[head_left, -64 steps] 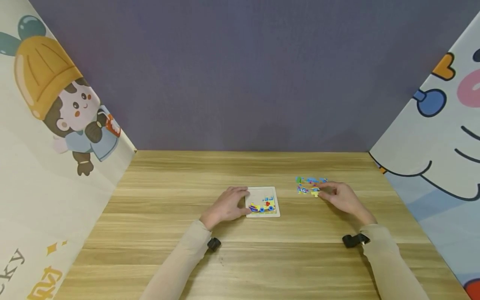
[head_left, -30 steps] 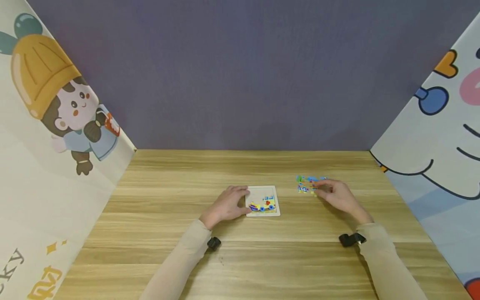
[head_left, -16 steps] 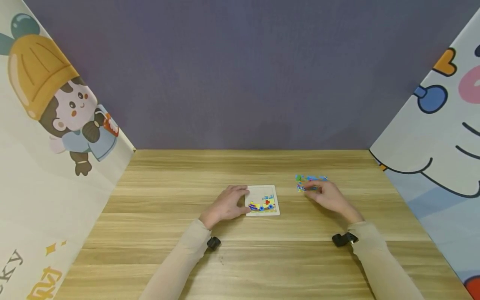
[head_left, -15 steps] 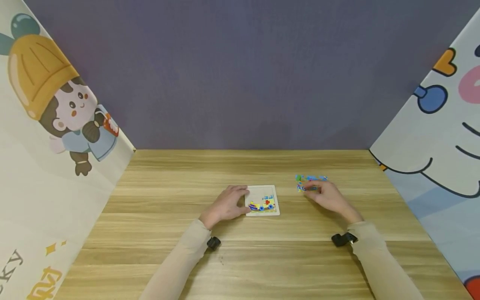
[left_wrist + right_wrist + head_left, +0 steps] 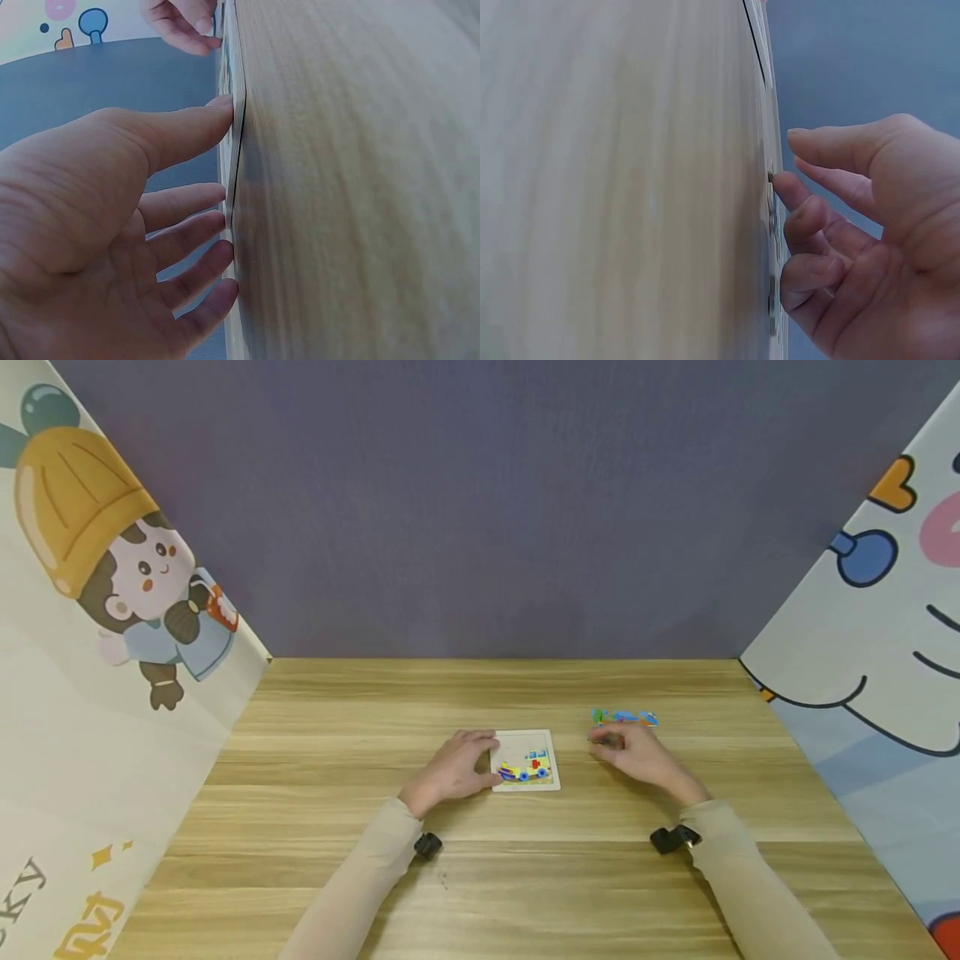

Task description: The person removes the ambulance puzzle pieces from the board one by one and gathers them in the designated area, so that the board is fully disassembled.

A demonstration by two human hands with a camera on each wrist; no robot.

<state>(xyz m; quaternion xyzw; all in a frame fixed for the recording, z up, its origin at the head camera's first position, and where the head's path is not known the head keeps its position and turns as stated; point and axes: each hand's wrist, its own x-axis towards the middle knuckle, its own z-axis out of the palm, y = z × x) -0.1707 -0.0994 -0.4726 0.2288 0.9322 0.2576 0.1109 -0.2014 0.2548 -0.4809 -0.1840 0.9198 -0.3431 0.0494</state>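
A square white puzzle board (image 5: 517, 745) lies flat on the table in the head view, with a yellow vehicle picture partly filled in along its lower part and right side. My left hand (image 5: 453, 770) rests at its left edge, thumb (image 5: 191, 131) and fingers spread apart and touching the border. To the right, my right hand (image 5: 641, 754) is low over the loose puzzle pieces (image 5: 622, 717). In the right wrist view its thumb stands apart from the fingers, and one fingertip (image 5: 784, 184) touches a small piece at the table surface. Some pieces are hidden under this hand.
The wooden table (image 5: 480, 868) ends at a dark grey-blue panel (image 5: 480, 510) behind. Cartoon-printed walls flank it on the left (image 5: 67, 718) and right (image 5: 847, 668). A small black camera sits on each wrist.
My right hand has moved left across the loose pieces, covering the lower row and leaving the upper row in view. The left hand and the board have stayed in place.
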